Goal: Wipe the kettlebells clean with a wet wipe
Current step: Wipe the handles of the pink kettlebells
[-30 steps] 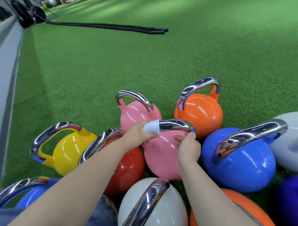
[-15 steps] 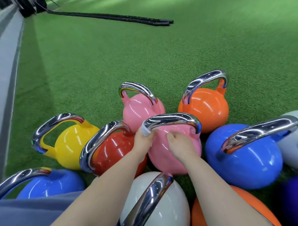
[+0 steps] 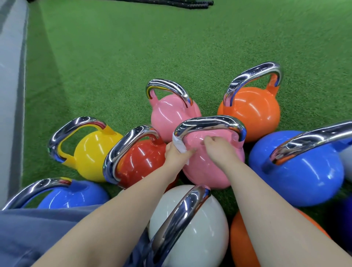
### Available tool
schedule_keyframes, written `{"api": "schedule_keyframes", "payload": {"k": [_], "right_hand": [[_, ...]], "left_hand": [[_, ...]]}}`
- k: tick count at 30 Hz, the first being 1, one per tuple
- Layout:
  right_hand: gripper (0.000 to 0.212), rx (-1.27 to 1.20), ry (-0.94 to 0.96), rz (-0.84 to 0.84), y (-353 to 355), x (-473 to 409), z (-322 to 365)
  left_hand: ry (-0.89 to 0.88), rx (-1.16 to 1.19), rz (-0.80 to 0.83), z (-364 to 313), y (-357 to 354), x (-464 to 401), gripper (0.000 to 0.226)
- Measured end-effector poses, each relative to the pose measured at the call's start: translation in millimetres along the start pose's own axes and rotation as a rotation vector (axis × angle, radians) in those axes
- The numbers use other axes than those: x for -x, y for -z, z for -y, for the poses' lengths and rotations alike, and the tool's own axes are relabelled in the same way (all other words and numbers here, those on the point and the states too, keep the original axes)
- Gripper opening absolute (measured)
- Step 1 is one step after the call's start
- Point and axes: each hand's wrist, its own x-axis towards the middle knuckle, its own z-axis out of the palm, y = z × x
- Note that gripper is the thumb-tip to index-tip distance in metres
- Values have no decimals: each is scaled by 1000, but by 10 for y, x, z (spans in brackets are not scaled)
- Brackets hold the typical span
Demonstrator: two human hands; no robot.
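A pink kettlebell (image 3: pixel 207 171) with a chrome handle (image 3: pixel 211 123) stands in the middle of a cluster of coloured kettlebells on green turf. My left hand (image 3: pixel 176 155) grips a white wet wipe (image 3: pixel 179 143) wrapped round the left leg of that handle, low down where it meets the body. Just under the handle's arch, my right hand (image 3: pixel 217 145) rests on top of the pink body with its fingers curled; whether it holds anything is hidden.
Around it stand a second pink kettlebell (image 3: pixel 171 112), an orange (image 3: pixel 253 110), a red (image 3: pixel 141 162), a yellow (image 3: pixel 93 152), a big blue (image 3: pixel 304 175) and a white (image 3: pixel 192 224) one. A grey ledge (image 3: pixel 11 95) borders the turf at left. Black ropes (image 3: pixel 171 2) lie far back.
My left hand has slid the wipe from the top left of the chrome handle down its left leg. My right hand moved from the handle's right part onto the pink body.
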Motion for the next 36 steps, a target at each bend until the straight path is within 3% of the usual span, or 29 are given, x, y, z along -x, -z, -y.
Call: {"api": "schedule_keyframes", "payload": {"k": [3,7,9,11,14,20,22,27,32,36], "right_hand": [[43,-15,-17,-1,8,3,1],[43,-38,-32,-6,15,9,-8],[43,-47,-31,-5,16,3,-8],[42,-52,-30,-7,26,-11,-4],[42,-41,-26,-1,44,-16,5],[42,-15,-40,16,69,-26,21],[42,-1,-46,44,78,-31,37],[41,-8,-56,66,100,-58,45],[41,-2,-48,65,108,-58,39],[41,20,-31,77,118,-47,50]], "left_hand": [[-153,-34,-16,-71,123,142,76],[-428,-52,17,-288,254,280,44],[-462,-46,43,-366,282,288,25],[-439,-12,4,-380,312,233,30],[-562,-298,-85,-435,317,147,37],[-674,-436,-3,-693,230,63,30],[-601,-459,59,-785,191,-9,30],[-87,-129,146,-813,144,-305,72],[277,487,184,-658,157,-258,61],[303,799,-8,-524,32,-267,59]]}}
